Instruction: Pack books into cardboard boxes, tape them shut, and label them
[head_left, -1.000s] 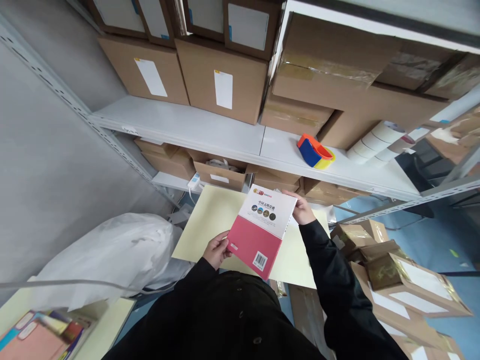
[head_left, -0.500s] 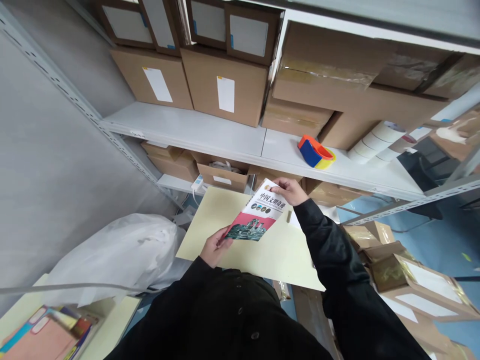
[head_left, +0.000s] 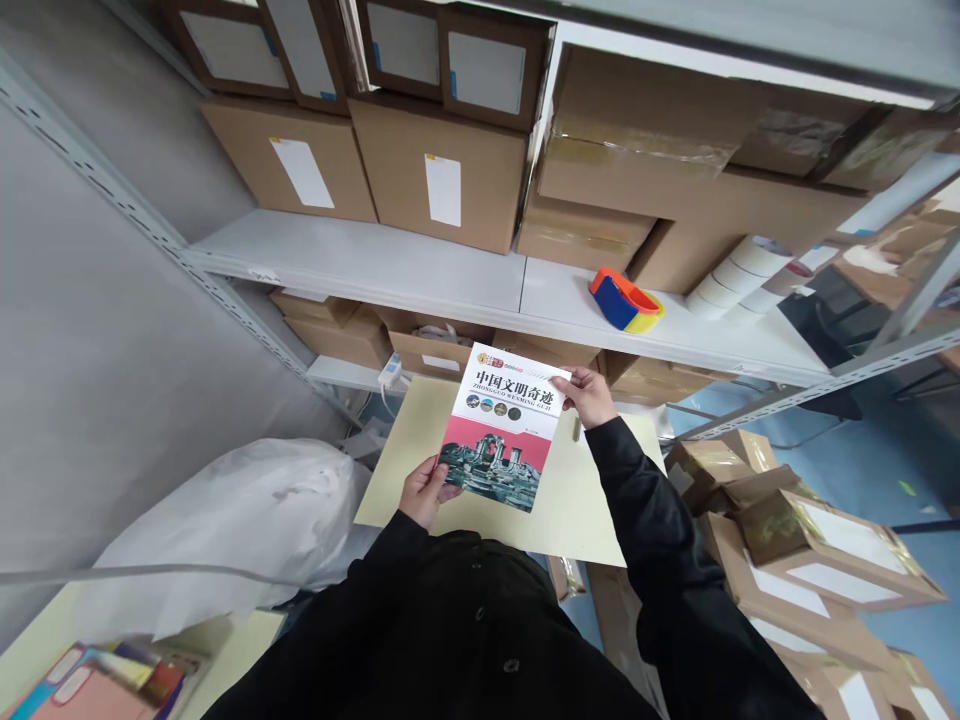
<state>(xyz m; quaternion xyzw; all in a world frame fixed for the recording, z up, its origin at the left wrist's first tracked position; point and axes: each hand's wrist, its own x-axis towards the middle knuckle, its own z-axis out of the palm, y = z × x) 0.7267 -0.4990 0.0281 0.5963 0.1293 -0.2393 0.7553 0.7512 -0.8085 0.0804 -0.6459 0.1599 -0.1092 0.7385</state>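
We are in a packing or storage room: metal shelving beyond our fingers, taped cartons stacked to their right.

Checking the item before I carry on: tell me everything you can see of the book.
The book is a thin paperback, slightly glossy, its front cover facing up: white above with Chinese characters and four round pictures, pink below with a photo of stone ruins. It looks closed and flat, held tilted above the pale yellow board. The left hand grips its lower left, the right hand its upper right corner.
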